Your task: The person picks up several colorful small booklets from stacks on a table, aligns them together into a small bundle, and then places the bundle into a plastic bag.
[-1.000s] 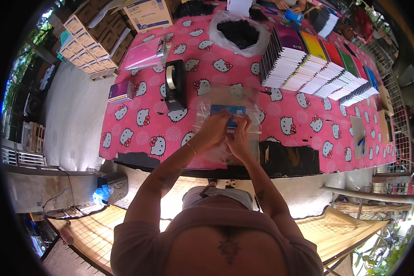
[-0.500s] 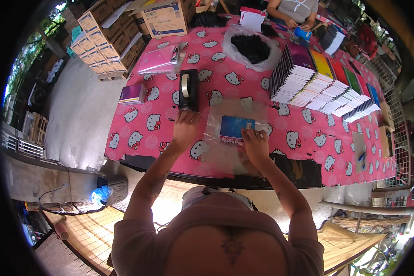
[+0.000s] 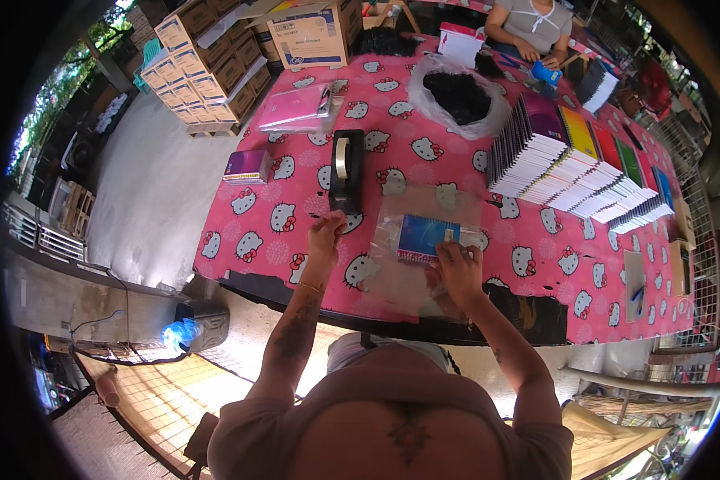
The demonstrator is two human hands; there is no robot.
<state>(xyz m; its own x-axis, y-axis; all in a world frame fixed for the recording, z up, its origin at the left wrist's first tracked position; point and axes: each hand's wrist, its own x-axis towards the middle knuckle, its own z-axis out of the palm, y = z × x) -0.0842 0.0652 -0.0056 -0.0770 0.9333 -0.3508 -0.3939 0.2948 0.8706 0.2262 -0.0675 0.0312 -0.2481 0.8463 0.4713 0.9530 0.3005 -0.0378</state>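
A spiral notebook with a blue cover (image 3: 424,234) lies inside a clear plastic bag (image 3: 392,210) on the table. My right hand (image 3: 461,270) is closed over the notebook's lower right corner and the bag, with bent fingers pressed on them. Just in front of a black tape dispenser (image 3: 346,172) with a roll of tape (image 3: 342,158), my left hand (image 3: 326,240) is raised with its fingertips pinched together. Whatever lies in that pinch is too small to make out.
Long rows of coloured spiral notebooks (image 3: 568,160) stand at the right. A small notebook stack (image 3: 246,166) and pink packs (image 3: 296,107) lie left. Behind are a plastic bag with black contents (image 3: 458,98), cartons (image 3: 310,38) and another person's hands (image 3: 539,58).
My left hand has come away from the tape dispenser's front end, toward me, with fingers pinched. My right hand stays on the notebook and bag. The whole view has shifted slightly.
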